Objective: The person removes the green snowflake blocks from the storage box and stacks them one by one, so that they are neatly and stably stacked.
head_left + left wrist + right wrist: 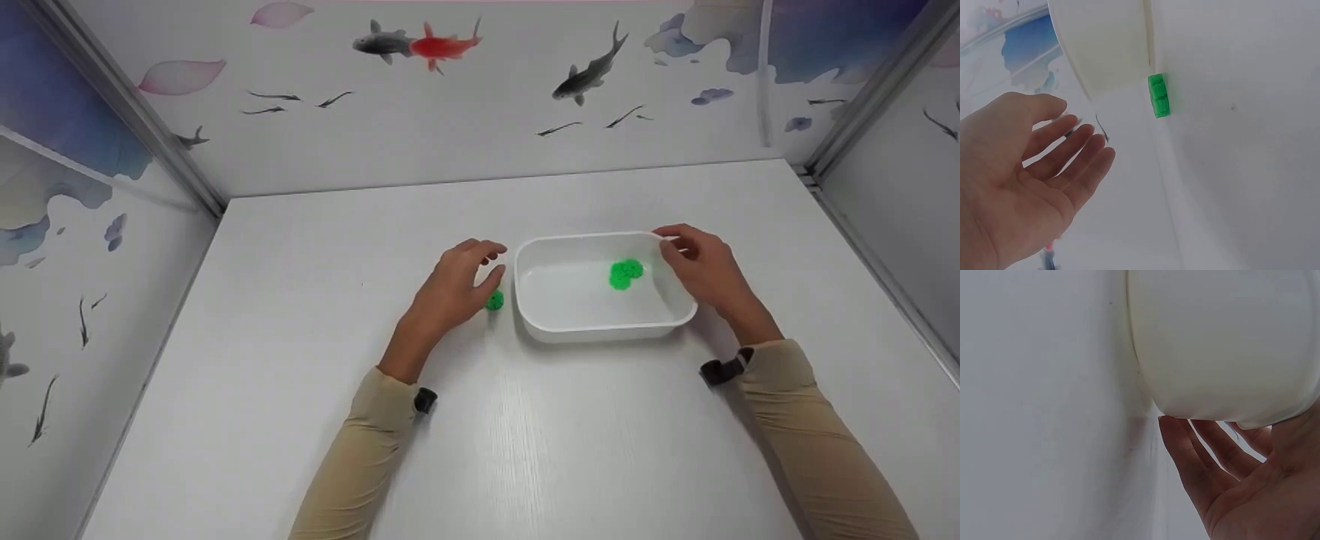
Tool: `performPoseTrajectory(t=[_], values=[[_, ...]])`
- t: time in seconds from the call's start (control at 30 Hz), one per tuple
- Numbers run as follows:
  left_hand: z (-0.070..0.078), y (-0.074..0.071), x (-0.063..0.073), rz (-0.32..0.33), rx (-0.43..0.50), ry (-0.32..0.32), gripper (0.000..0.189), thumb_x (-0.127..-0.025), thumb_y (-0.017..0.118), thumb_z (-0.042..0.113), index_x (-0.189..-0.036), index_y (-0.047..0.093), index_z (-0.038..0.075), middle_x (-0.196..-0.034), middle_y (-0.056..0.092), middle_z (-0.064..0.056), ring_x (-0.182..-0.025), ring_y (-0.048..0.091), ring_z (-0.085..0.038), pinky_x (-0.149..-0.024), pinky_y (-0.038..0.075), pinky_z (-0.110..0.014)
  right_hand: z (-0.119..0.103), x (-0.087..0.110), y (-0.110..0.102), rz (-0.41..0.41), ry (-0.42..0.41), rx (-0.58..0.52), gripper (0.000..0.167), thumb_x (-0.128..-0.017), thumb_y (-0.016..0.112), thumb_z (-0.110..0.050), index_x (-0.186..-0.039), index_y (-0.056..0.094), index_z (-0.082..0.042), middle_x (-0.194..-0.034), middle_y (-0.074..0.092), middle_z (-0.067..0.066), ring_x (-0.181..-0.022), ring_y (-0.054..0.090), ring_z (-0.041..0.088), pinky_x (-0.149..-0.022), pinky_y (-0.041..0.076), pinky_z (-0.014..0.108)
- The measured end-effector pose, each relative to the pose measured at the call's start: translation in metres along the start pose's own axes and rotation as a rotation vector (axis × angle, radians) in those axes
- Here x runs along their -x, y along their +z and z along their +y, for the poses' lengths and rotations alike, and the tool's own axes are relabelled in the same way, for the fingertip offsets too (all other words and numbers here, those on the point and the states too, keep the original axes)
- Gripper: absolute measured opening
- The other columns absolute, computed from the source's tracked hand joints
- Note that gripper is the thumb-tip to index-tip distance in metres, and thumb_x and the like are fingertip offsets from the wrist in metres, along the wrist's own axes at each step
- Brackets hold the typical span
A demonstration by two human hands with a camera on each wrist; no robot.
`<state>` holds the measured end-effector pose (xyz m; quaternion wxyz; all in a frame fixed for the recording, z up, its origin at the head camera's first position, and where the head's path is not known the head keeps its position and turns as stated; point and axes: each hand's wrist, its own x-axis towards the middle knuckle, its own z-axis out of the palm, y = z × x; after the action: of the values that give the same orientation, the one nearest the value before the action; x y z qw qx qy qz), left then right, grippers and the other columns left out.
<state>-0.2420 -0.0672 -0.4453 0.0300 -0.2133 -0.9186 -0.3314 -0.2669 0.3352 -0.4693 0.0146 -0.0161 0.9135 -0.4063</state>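
A shallow white plastic tub sits on the table with a few small green pieces, round and bumpy-edged, lying together inside it. My right hand grips the tub's right end, thumb over the rim and fingers along the outer wall; the right wrist view shows those fingers against the tub's side. Just left of the tub, another green piece, with ridged edges, is on the table. Above and beside it hovers my left hand, thumb and fingers spread apart and loosely bent, with nothing between them.
The white table is enclosed by panels at the back and both sides, printed with fish and petals. Metal posts stand at the back corners. Each wrist wears a small black camera.
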Motion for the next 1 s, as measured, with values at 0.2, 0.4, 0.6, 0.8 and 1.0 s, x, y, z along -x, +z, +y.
performPoseTrajectory(t=[0.2, 0.4, 0.6, 0.8, 1.0], values=[[0.008, 0.005, -0.002, 0.019, 0.020, 0.040, 0.034, -0.110, 0.064, 0.019, -0.143, 0.067, 0.011, -0.135, 0.072, -0.010, -0.126, 0.069, -0.028, -0.105, 0.060, -0.038, 0.001, 0.000, 0.001, 0.006, -0.006, 0.002, 0.046, -0.113, 0.054, -0.039, -0.153, 0.059, -0.015, -0.148, 0.063, 0.024, -0.133, 0.061, 0.044, -0.116, 0.049, 0.063], [0.019, 0.012, -0.006, 0.035, -0.024, 0.072, 0.032, -0.110, 0.062, 0.019, -0.141, 0.069, 0.012, -0.133, 0.073, -0.007, -0.125, 0.068, -0.023, -0.106, 0.059, -0.037, 0.001, -0.001, 0.001, 0.005, -0.014, -0.003, 0.047, -0.113, 0.054, -0.040, -0.153, 0.059, -0.016, -0.147, 0.064, 0.024, -0.131, 0.062, 0.043, -0.114, 0.050, 0.062], [0.029, 0.022, -0.010, 0.042, -0.049, 0.084, 0.032, -0.109, 0.064, 0.019, -0.140, 0.069, 0.015, -0.134, 0.073, -0.003, -0.132, 0.064, -0.021, -0.111, 0.056, -0.035, 0.003, -0.001, 0.001, 0.004, -0.018, -0.002, 0.049, -0.113, 0.052, -0.045, -0.152, 0.061, -0.018, -0.143, 0.067, 0.022, -0.125, 0.066, 0.039, -0.106, 0.052, 0.053], [0.040, 0.032, -0.014, 0.023, -0.064, 0.111, 0.032, -0.109, 0.065, 0.022, -0.141, 0.069, 0.017, -0.138, 0.072, -0.002, -0.133, 0.062, -0.020, -0.109, 0.057, -0.032, 0.003, -0.001, 0.000, 0.001, -0.010, 0.000, 0.048, -0.113, 0.053, -0.043, -0.153, 0.060, -0.017, -0.144, 0.066, 0.023, -0.127, 0.065, 0.041, -0.109, 0.052, 0.057], [0.048, 0.043, -0.020, 0.003, -0.057, 0.136, 0.033, -0.109, 0.065, 0.021, -0.141, 0.069, 0.016, -0.140, 0.071, -0.001, -0.134, 0.062, -0.019, -0.111, 0.055, -0.031, 0.002, -0.001, 0.000, 0.000, -0.003, -0.005, 0.048, -0.113, 0.053, -0.042, -0.153, 0.059, -0.016, -0.144, 0.065, 0.023, -0.129, 0.064, 0.041, -0.111, 0.051, 0.058]])
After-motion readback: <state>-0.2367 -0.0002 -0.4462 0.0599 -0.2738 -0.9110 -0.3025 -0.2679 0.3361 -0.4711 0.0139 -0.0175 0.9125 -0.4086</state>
